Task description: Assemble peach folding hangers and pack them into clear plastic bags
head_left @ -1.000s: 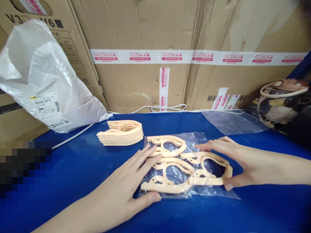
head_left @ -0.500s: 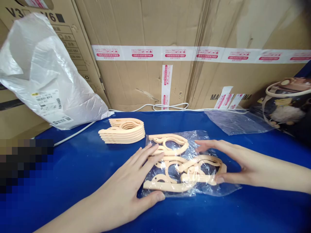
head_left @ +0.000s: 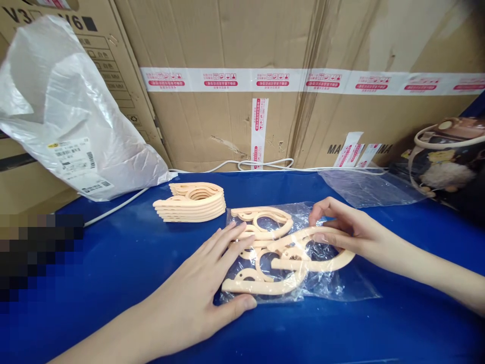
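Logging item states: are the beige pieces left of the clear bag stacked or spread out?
Stacked: the beige pieces lie one atop another, their layered edges showing.

One head-worn camera looks forward and down across the blue surface [head_left: 288, 333], near enough that the left hand [head_left: 200, 275] and right hand [head_left: 346, 225] occupy the foreground (cardboard boxes [head_left: 204, 116] close off the view behind).

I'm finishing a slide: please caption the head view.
Left hand spread on a clear bag of beige hangers, right hand holding one hanger, a stack of hangers nearby.
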Available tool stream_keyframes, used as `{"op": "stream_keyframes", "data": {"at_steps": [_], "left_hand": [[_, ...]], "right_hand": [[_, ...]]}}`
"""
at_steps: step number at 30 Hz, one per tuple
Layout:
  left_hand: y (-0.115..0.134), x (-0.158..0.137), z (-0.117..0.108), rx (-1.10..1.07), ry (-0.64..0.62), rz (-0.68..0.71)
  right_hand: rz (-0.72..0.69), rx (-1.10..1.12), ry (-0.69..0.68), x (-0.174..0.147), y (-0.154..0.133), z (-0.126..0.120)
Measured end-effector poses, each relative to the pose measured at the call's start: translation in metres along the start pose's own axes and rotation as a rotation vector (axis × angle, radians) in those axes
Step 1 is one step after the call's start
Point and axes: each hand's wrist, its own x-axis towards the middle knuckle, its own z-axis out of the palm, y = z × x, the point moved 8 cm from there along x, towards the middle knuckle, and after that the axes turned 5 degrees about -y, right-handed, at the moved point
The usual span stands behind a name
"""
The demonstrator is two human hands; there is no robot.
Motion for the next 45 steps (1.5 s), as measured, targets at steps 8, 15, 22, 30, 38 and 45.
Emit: {"op": "stream_keyframes", "data": {"at_steps": [8,15,22,30,38,45], "left_hand": [[0.0,0.001,0.001,0.002,-0.065,0.0],[0.002,-0.001,-0.002,-0.004,0.017,-0.016],[0.002,0.0,0.0,0.005,-0.011,0.01],[0.023,0.002,-0.004,0.105,-0.042,0.172],[0.026,0.005,-0.004,0.125,-0.052,0.213],[0.024,0.005,-0.001,0.132,-0.112,0.249]], "right_hand": [[0.044,0.268,0.017,0.004,0.008,0.027],[0.091,0.033,-0.029,-0.008,0.01,0.022],[0.084,-0.214,-0.037,-0.004,-0.001,0.028],[-0.001,-0.31,-0.006,0.0,-0.014,0.029],[0.031,-0.369,-0.146,-0.025,0.006,0.0],[-0.1,-0.431,-0.133,-0.031,0.01,0.002]]}}
